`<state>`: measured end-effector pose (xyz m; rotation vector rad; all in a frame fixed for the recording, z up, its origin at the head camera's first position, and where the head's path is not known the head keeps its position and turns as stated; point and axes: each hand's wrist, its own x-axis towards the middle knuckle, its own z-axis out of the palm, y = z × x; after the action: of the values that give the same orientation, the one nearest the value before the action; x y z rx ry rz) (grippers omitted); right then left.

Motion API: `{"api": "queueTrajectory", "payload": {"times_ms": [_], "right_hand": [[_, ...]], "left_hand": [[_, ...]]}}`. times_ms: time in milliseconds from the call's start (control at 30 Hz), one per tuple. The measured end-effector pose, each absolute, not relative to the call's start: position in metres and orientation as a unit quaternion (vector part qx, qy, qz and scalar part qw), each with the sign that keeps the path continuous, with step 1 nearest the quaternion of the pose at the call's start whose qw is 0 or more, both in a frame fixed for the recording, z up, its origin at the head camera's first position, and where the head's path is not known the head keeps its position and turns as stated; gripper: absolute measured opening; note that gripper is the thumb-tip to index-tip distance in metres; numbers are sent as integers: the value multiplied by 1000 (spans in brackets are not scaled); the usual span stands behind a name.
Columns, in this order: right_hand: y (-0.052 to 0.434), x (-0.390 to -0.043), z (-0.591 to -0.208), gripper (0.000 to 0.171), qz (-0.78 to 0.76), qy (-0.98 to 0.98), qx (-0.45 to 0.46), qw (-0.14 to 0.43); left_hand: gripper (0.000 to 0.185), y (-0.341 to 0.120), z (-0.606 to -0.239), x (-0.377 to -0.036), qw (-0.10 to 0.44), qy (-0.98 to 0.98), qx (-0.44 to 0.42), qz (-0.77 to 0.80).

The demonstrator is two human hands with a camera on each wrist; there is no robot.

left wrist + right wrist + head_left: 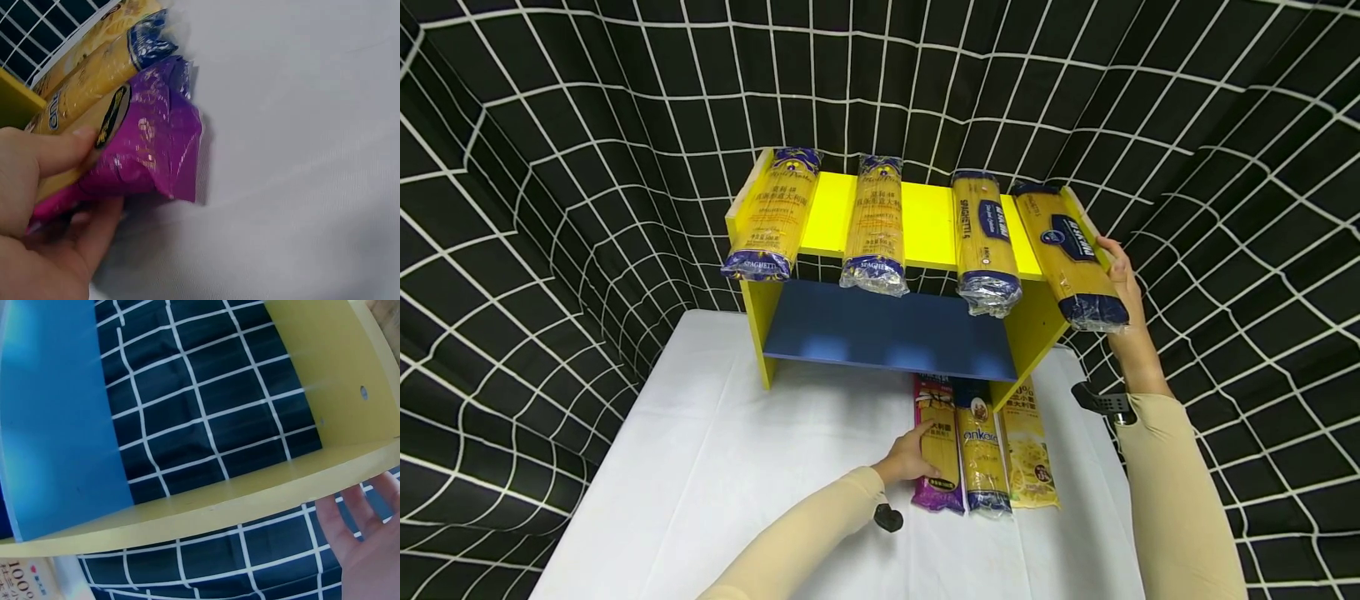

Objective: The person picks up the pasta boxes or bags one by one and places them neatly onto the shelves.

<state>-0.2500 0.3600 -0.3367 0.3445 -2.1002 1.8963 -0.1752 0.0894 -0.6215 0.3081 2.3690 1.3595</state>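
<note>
My left hand [912, 457] grips a purple-ended pasta packet [940, 446] on the white table, thumb on top and fingers at its underside in the left wrist view. Beside that packet lie a blue-ended pasta packet [985, 454] and a yellow pasta packet [1030, 450]. Up at the right side of the yellow and blue shelf [1011, 333], my right hand [1126, 287] touches the outside of the side panel [206, 515] with extended fingers. Nearest to it is a tilted spaghetti packet [1067, 250] on the top board; its thumb is hidden in the right wrist view.
Three more spaghetti packets, a left one [778, 212], a middle one [876, 221] and a right one [985, 237], lie on the yellow top, their ends overhanging its front edge. A blue lower board [880, 325] spans the shelf. Black gridded curtain [880, 75] surrounds the table [700, 467].
</note>
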Motion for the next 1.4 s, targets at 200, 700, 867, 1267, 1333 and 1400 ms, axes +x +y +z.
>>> {"api": "queueTrajectory", "payload": {"times_ms": [200,700,867,1267,1333,1400], "right_hand": [[360,-250,-338,50,652,-736,113,145],[359,-250,-338,54,675,-714,128,133],[359,-250,-338,53,674,-715,127,132],[358,-248,-336,53,679,-710,130,133],[359,-249,-336,53,686,-703,134,129],[359,-249,-336,53,687,-702,135,129]], "left_hand": [[98,86,-627,-180,206,815,126,526],[92,80,-637,-190,251,776,90,572],[91,76,-649,-189,243,747,92,612],[87,51,-647,-185,270,711,119,639],[86,45,-644,-185,284,712,130,629],[85,39,-638,-184,297,715,146,615]]}}
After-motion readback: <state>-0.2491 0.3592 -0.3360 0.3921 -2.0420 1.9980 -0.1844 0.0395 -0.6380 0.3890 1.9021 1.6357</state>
